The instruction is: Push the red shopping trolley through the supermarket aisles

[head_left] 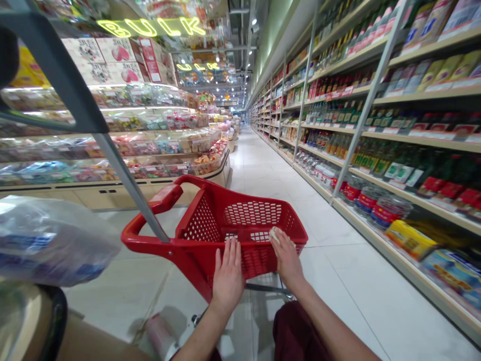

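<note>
Right grip [288,259] holds pale wad [275,233] at red cart's rim [255,245], left grip [228,276] uncurled alongside.

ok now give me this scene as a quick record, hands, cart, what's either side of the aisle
place: store aisle with pale floor tiles
cart: red plastic cart, perforated walls
left hand: open, fingers extended at the cart's near side
right hand: at the near rim, farther right, fingers over a small pale item, possibly cloth
view left: tiered display of packaged goods, BULK sign above
near left: plastic-wrapped bundle
view right: long shelves with rows of bottles and packs
</note>
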{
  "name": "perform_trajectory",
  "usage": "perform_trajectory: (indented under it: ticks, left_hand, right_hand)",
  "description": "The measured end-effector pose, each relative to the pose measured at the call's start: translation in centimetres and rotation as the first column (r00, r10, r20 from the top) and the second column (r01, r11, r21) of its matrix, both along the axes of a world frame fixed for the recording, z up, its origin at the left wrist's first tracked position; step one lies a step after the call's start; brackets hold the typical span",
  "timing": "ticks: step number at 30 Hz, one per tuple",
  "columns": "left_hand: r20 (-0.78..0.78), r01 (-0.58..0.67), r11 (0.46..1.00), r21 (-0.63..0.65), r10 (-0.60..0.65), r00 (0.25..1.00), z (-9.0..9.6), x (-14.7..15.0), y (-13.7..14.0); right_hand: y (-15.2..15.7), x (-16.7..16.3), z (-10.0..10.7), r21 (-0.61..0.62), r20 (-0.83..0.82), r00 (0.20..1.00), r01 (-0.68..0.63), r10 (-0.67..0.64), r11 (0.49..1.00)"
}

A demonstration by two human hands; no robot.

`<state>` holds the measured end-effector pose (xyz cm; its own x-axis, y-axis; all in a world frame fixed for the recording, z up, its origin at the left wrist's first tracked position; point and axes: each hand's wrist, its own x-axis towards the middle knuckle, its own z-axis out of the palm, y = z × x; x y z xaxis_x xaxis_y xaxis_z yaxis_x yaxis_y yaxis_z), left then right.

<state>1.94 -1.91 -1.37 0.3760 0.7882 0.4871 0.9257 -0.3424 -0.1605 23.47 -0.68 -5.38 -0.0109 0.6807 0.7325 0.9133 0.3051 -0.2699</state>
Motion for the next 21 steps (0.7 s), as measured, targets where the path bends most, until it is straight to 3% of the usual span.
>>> perform_trajectory:
  ticks: [6, 12, 17, 21]
  left_hand:
    - [0.001, 0.004, 1.000, -0.008, -0.004, 1.000, 0.0, 0.0, 0.1]
    - [-0.012, 0.007, 1.000, -0.022, -0.007, 1.000, 0.2, 0.0, -0.1]
    - [-0.015, 0.002, 1.000, -0.012, -0.002, 1.000, -0.1, 0.1, -0.1]
    - [-0.017, 0.001, 1.000, 0.003, -0.001, 1.000, -0.3, 0.0, 0.0]
  right_hand:
    - [0.0, 1.3, -0.5, 0.040, -0.111, 0.979, 0.179, -0.173, 0.983]
    - [-0.2, -0.3, -0.3, 0.029, 0.011, 1.000, -0.014, 0.014, 0.999]
    - [-0.1, -0.4, 0.4, 0.041, -0.096, 0.987, 0.136, -0.132, 0.990]
    - [-0.4, -3.7, 0.8, -0.001, 0.016, 0.994, -0.107, 0.107, 0.994]
